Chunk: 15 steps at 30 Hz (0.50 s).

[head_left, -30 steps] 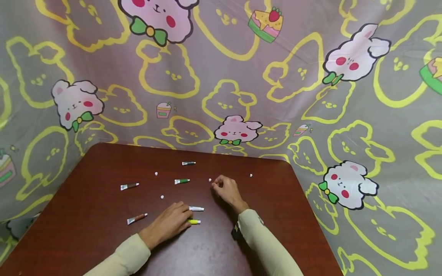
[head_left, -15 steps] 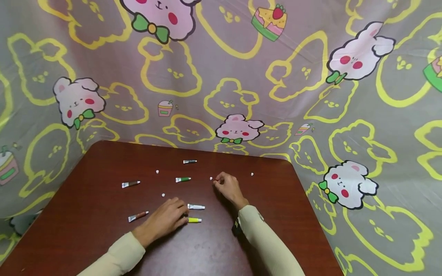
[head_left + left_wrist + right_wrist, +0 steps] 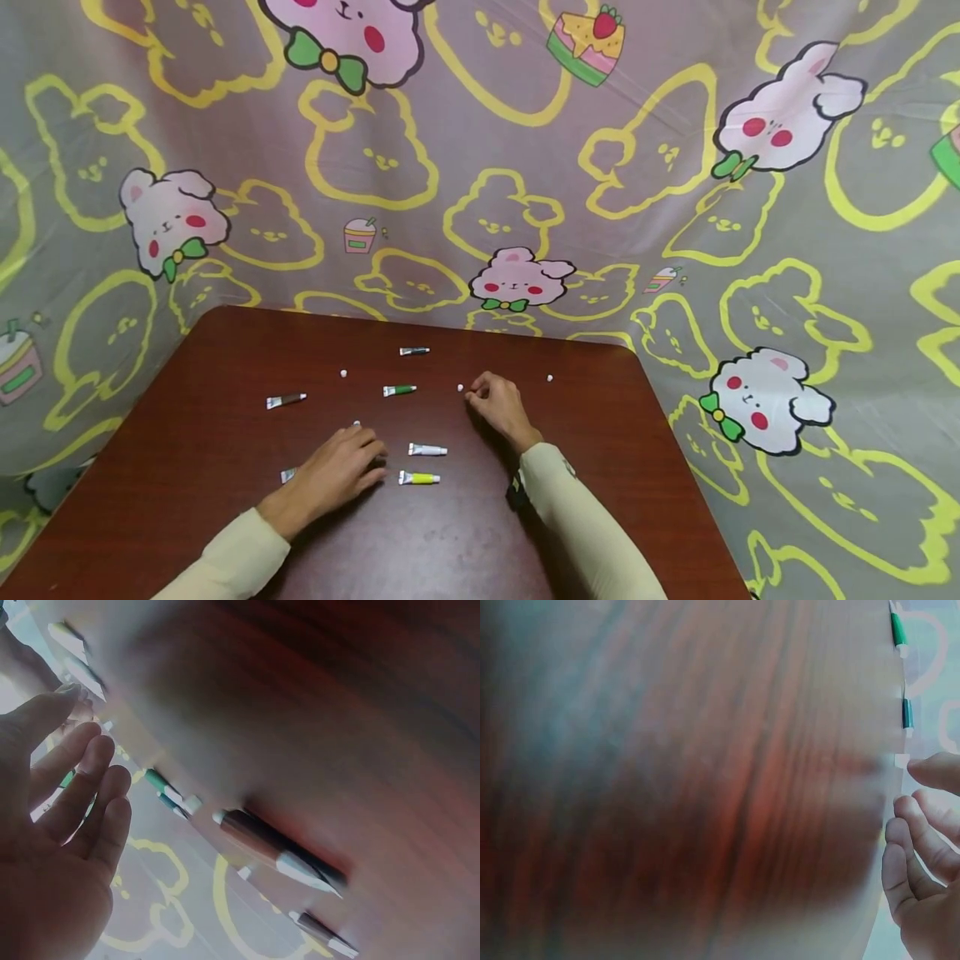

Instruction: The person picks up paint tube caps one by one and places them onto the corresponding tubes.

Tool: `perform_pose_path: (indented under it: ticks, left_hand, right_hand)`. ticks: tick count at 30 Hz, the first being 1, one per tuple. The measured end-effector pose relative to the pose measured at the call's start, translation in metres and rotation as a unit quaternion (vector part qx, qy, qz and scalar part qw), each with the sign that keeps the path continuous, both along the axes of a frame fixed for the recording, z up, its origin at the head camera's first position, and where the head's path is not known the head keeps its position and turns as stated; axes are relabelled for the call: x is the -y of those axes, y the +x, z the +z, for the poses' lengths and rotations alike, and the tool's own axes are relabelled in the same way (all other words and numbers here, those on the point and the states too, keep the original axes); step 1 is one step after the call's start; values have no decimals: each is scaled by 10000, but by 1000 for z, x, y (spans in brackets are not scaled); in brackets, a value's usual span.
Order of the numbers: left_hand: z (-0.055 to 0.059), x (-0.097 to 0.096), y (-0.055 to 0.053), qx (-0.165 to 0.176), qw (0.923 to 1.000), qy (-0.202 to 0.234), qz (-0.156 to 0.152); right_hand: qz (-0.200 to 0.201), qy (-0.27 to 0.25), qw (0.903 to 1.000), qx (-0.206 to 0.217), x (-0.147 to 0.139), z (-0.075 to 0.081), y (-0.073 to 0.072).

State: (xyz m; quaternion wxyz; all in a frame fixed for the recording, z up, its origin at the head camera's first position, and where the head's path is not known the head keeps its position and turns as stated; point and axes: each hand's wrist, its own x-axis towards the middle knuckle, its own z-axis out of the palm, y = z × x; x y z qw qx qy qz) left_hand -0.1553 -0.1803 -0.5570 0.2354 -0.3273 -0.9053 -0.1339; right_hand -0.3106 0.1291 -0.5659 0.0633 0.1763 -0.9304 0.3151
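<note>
My left hand (image 3: 330, 473) is over the left middle of the table, fingers loosely bent and holding nothing. It covers most of a reddish-brown paint tube, whose silver end (image 3: 288, 475) shows; the left wrist view shows that tube (image 3: 259, 844) apart from the fingers. A small white cap (image 3: 357, 423) sits just beyond its fingertips. To its right lie a white paint tube (image 3: 427, 450) and a yellow paint tube (image 3: 419, 478). My right hand (image 3: 504, 410) rests beside another white cap (image 3: 460, 387); in the right wrist view a gap separates its thumb and fingers, with nothing between them.
Farther back on the brown table (image 3: 600, 467) are a green paint tube (image 3: 400, 390), a dark tube (image 3: 414, 352) and a dark brown tube (image 3: 287, 401). White caps lie at back left (image 3: 343, 373) and right (image 3: 550, 378). A patterned curtain (image 3: 420, 167) stands behind.
My left hand has moved left, off the white and yellow tubes, uncovering both and now covering most of the reddish-brown tube. The right hand stays beside its cap.
</note>
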Motion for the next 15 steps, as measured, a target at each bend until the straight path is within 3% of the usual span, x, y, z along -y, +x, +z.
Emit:
perform_pose_path:
  ticks: [8,15]
  left_hand:
    - [-3,18,3,-301,9994,64,171]
    - [-3,33,9,-207,9991,27,366]
  right_hand:
    - [5,68,10000,25,0,-2,-4]
    - [46,195,9997,118,2,-1,-9]
